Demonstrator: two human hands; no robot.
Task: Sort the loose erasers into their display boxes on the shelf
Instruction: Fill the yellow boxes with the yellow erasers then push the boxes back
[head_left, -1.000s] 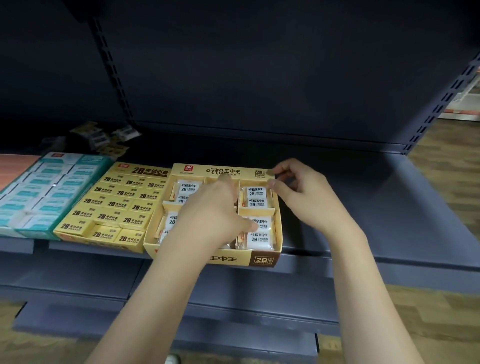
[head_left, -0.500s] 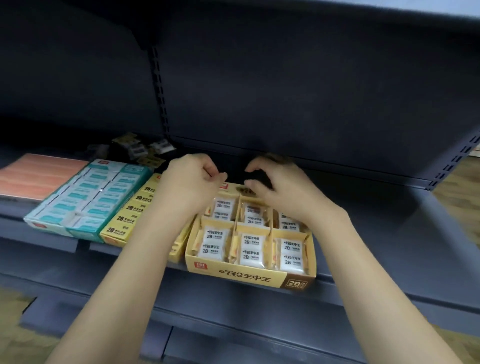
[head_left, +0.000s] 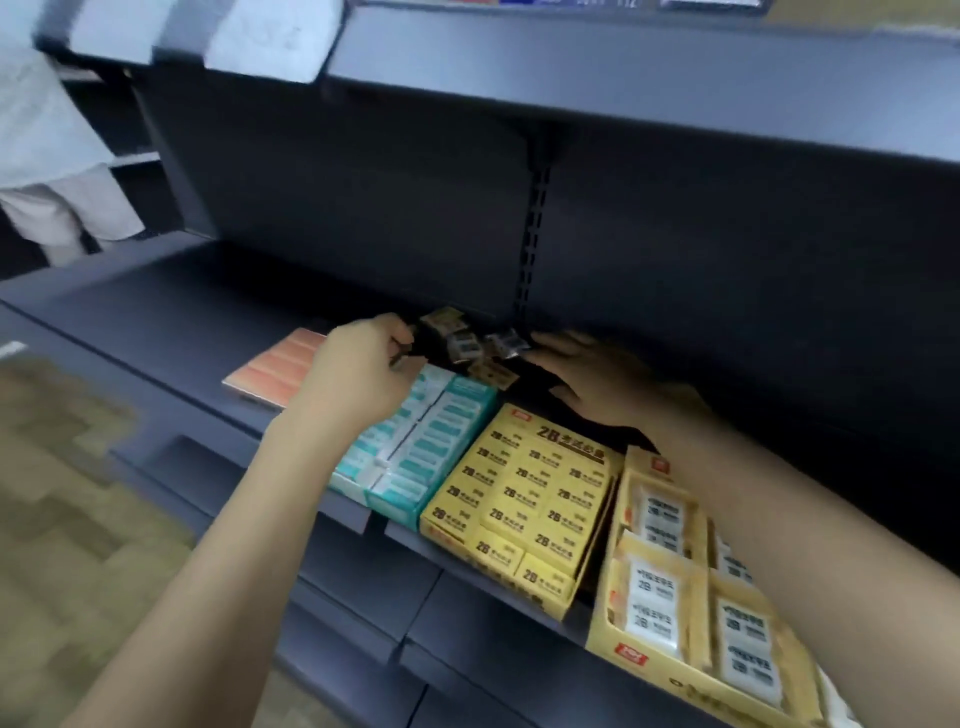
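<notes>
Several loose erasers (head_left: 470, 343) lie at the shelf (head_left: 156, 317) back, between both hands; left hand (head_left: 358, 374) fingers curl beside them, right hand (head_left: 597, 384) fingers spread flat, touching their edge

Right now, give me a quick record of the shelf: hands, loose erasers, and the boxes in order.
left hand: reaching toward the pile, fingers curled, hold unclear
right hand: fingers extended beside the pile
loose erasers: heaped at shelf back
boxes, left to right: teal box, yellow 2B box, open yellow box
orange pack: far left
</notes>
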